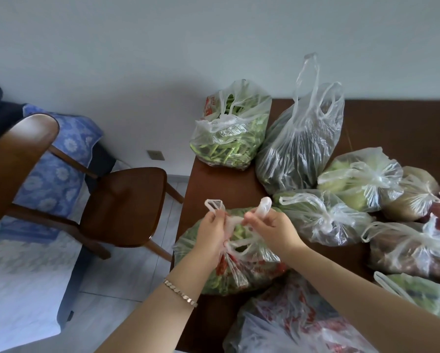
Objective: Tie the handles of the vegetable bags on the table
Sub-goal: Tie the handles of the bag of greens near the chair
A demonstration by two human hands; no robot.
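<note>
Working bag: the near bag of green stalks [252, 273], clear film with red print. It lies at the near left edge of the counter [213, 182], directly under my hands.

Left hand [210, 235]: fingers [220, 215] curled, pinching the left handle [215, 205], whose loop stands up above my knuckles.

Right hand [275, 231]: fingers curled round the right handle [264, 203], loop end likewise poking up.

The two hands sit close together over the bag's mouth, with twisted film between them. I cannot tell whether the handles are already crossed once, because my hands cover that spot.

Step, my judgement: forming the knot on this bag. The handles are gathered and the knot is not yet drawn tight.

Next move calls for passing one handle under the other, then pulling both apart evenly, low against the mouth. The film is thin and a sharp tug could stretch or tear a handle, so a steady pull is better.

Remaining, as judged:
- The tall bag of dark greens [300, 149] at the far side stands with both handles upright and apart, so it is untied.
- The far bag of green stalks [229, 138] to its left looks loose too, though I am not certain.
- To the right, the pale cabbage bag [361, 179] and the knotted bag [323, 217] near my right hand both show knots.
</note>
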